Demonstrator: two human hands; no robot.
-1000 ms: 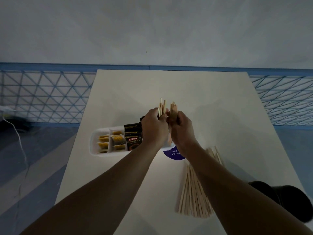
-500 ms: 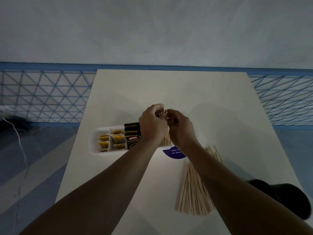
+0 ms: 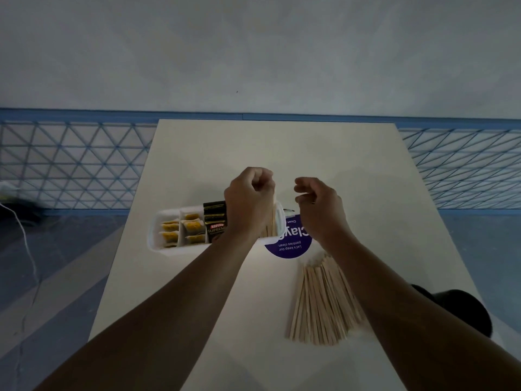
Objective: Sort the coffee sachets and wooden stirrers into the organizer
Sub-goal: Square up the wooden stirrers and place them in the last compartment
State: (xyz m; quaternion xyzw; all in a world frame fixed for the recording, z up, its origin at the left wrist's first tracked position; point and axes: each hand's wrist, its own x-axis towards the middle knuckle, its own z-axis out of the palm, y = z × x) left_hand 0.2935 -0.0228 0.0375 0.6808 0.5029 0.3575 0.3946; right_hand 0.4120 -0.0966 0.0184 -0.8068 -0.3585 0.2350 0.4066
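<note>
- While both forearms reach up from the bottom of the frame, the left hand (image 3: 249, 198) sits at the centre, curled into a loose fist above the right end of the organizer (image 3: 166, 244). I cannot tell if it pinches anything; some stirrers stand just under it.
- Slightly to the right, the right hand (image 3: 318, 206) hovers apart from the left one, fingers bent and half released, with nothing visible inside it.
- Below the left hand, a small group of wooden stirrers in the organizer (image 3: 270, 225) leans in the rightmost compartment, partly hidden by the wrist.
- Next to this compartment, on its left, black coffee sachets (image 3: 214, 220) stand upright with a red label and the word "SUPREME" partly readable.
- Further left, two compartments hold small yellow packets (image 3: 180, 230), lying in rows.
- The organizer is a white, long tray, lying across the table (image 3: 282, 153) a little left of centre.
- Under its right end a round purple sticker (image 3: 290, 245) shows on the table, with white letters upside down.
- In the lower right part, a fan-shaped pile of loose stirrers (image 3: 322, 303) lies flat on the table, partly covered by the right forearm.
- At the right edge, low in the frame, a dark round object (image 3: 462, 311) appears; what it is I cannot tell.
</note>
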